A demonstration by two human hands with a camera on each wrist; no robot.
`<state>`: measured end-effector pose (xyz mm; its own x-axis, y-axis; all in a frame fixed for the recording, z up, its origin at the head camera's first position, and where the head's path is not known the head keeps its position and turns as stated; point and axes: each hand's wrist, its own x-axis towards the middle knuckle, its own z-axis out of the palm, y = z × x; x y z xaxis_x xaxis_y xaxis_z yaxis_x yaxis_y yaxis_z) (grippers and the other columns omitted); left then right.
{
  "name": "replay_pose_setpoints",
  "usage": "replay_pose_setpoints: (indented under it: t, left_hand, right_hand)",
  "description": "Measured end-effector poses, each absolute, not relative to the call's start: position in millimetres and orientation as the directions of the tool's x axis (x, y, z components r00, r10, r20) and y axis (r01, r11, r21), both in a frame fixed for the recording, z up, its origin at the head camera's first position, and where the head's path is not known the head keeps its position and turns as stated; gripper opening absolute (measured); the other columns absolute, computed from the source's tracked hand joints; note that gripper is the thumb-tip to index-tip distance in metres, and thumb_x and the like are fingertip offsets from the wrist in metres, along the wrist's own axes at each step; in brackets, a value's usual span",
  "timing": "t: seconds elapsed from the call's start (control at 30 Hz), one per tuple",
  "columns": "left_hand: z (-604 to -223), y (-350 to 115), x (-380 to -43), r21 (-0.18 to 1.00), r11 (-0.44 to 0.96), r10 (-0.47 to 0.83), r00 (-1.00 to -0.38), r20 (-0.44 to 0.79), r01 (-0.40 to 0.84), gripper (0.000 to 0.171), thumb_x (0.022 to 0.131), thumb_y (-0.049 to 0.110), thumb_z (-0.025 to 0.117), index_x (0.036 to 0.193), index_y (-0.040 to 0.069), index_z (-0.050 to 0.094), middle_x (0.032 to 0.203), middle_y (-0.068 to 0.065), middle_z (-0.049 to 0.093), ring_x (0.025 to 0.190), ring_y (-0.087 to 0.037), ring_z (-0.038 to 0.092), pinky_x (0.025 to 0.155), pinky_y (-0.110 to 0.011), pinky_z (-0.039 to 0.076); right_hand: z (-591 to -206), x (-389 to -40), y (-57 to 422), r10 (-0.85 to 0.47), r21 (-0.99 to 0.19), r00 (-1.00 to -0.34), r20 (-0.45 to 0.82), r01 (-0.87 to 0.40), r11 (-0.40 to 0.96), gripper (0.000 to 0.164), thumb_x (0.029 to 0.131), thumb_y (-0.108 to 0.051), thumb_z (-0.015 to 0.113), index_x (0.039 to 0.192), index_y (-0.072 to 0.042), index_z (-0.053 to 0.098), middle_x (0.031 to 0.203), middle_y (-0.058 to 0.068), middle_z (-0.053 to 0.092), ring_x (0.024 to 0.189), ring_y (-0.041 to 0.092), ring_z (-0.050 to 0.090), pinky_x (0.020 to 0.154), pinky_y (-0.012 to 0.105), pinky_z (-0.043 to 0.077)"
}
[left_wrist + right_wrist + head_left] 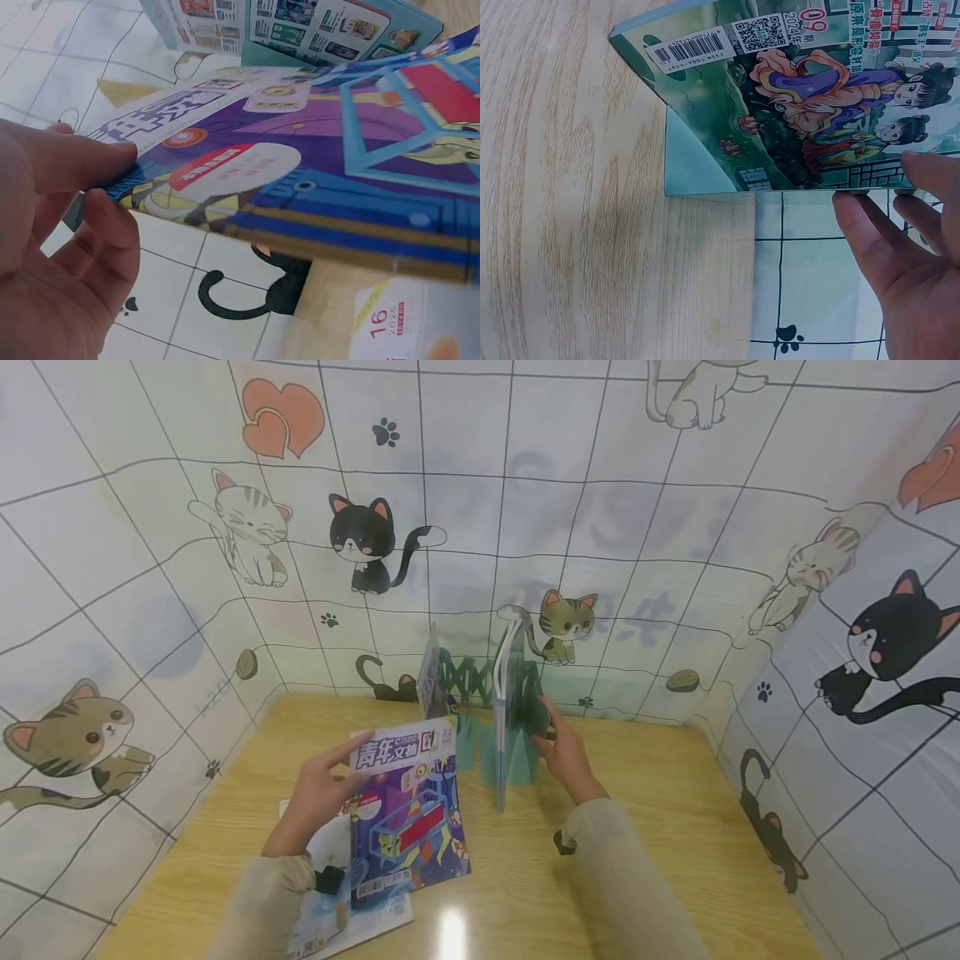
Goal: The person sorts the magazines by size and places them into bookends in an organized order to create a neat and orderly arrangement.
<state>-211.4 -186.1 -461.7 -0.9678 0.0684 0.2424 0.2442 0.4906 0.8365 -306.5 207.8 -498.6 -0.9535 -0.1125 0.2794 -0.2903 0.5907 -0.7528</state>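
Observation:
A purple magazine is pinched at its left edge by my left hand, thumb on the cover and curled fingers beneath. It is tilted over a pale magazine on the table. A green folding bookrack stands ahead, with upright magazines seen nearly edge-on. My right hand is at the rack's right side, its fingertips against a green-covered magazine near its edge. That cover shows two illustrated figures and a barcode.
The wooden table runs back to a cat-print cloth that hangs behind and along both sides. At the rack's left end stands a light-blue panel or cover with small pictures.

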Motion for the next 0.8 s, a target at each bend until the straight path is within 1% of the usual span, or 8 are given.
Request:
replay_pose_setpoints:
  t: [0.13, 0.2, 0.27, 0.4, 0.47, 0.53, 0.63, 0.8]
  left_hand:
    - [-457, -180, -211, 0.788, 0.543, 0.070, -0.950, 0.304, 0.292, 0.060, 0.088, 0.006, 0.072, 0.141, 0.029, 0.054, 0.121, -0.010, 0.065, 0.090, -0.023, 0.061, 0.066, -0.029, 0.056]
    - [-455, -177, -211, 0.771, 0.554, 0.080, -0.942, 0.325, 0.313, 0.062, 0.087, 0.005, 0.072, 0.142, 0.028, 0.053, 0.120, -0.011, 0.066, 0.083, -0.021, 0.063, 0.060, -0.028, 0.055]
    - [-454, -174, -210, 0.757, 0.560, 0.087, -0.932, 0.351, 0.337, 0.063, 0.087, 0.004, 0.072, 0.142, 0.027, 0.053, 0.118, -0.012, 0.067, 0.078, -0.021, 0.064, 0.057, -0.027, 0.055]
    - [-454, -168, -209, 0.712, 0.570, 0.099, -0.895, 0.436, 0.410, 0.064, 0.084, -0.001, 0.072, 0.141, 0.022, 0.054, 0.114, -0.014, 0.068, 0.076, -0.019, 0.064, 0.057, -0.024, 0.054]
    - [-454, -166, -210, 0.683, 0.569, 0.105, -0.865, 0.491, 0.457, 0.065, 0.082, -0.005, 0.071, 0.140, 0.019, 0.055, 0.112, -0.014, 0.069, 0.074, -0.018, 0.063, 0.055, -0.022, 0.054]
    - [-456, -163, -212, 0.646, 0.571, 0.114, -0.829, 0.548, 0.506, 0.065, 0.080, -0.008, 0.071, 0.139, 0.016, 0.056, 0.110, -0.015, 0.069, 0.068, -0.016, 0.062, 0.052, -0.021, 0.052]
    - [-457, -158, -213, 0.585, 0.582, 0.116, -0.770, 0.627, 0.564, 0.067, 0.078, -0.012, 0.071, 0.138, 0.013, 0.057, 0.109, -0.015, 0.070, 0.066, -0.015, 0.061, 0.049, -0.020, 0.050]
    - [-456, -149, -215, 0.503, 0.599, 0.099, -0.681, 0.726, 0.623, 0.069, 0.075, -0.015, 0.068, 0.138, 0.011, 0.056, 0.113, -0.015, 0.069, 0.078, -0.019, 0.063, 0.052, -0.021, 0.051]
  right_hand:
    - [-497, -307, 208, -0.112, -0.747, -0.946, 0.303, -0.309, 0.589, 0.076, 0.091, 0.001, 0.065, 0.152, -0.025, 0.030, 0.146, 0.022, 0.041, 0.105, 0.042, 0.062, 0.068, 0.036, 0.058]
    - [-497, -307, 208, -0.112, -0.742, -0.944, 0.311, -0.315, 0.592, 0.076, 0.090, 0.002, 0.065, 0.152, -0.026, 0.030, 0.145, 0.023, 0.042, 0.104, 0.042, 0.062, 0.068, 0.036, 0.058]
    - [-498, -307, 208, -0.115, -0.740, -0.944, 0.309, -0.314, 0.594, 0.077, 0.091, 0.001, 0.065, 0.152, -0.028, 0.029, 0.145, 0.023, 0.042, 0.104, 0.041, 0.063, 0.068, 0.036, 0.058]
    - [-501, -308, 208, -0.113, -0.743, -0.950, 0.292, -0.300, 0.599, 0.080, 0.091, 0.001, 0.064, 0.152, -0.033, 0.027, 0.144, 0.025, 0.042, 0.105, 0.041, 0.062, 0.069, 0.036, 0.058]
    - [-501, -307, 208, -0.108, -0.747, -0.953, 0.285, -0.291, 0.598, 0.080, 0.091, 0.001, 0.064, 0.152, -0.036, 0.027, 0.144, 0.026, 0.043, 0.105, 0.041, 0.062, 0.069, 0.035, 0.058]
    - [-501, -307, 208, -0.104, -0.749, -0.953, 0.284, -0.288, 0.596, 0.080, 0.091, 0.001, 0.064, 0.152, -0.034, 0.027, 0.143, 0.027, 0.043, 0.105, 0.042, 0.062, 0.069, 0.036, 0.058]
    - [-502, -306, 208, -0.101, -0.752, -0.954, 0.282, -0.285, 0.594, 0.079, 0.091, 0.001, 0.064, 0.153, -0.032, 0.027, 0.143, 0.026, 0.043, 0.106, 0.042, 0.062, 0.069, 0.036, 0.058]
    - [-501, -306, 207, -0.099, -0.756, -0.956, 0.276, -0.280, 0.591, 0.078, 0.091, 0.001, 0.064, 0.153, -0.029, 0.027, 0.145, 0.023, 0.041, 0.107, 0.042, 0.061, 0.069, 0.037, 0.058]
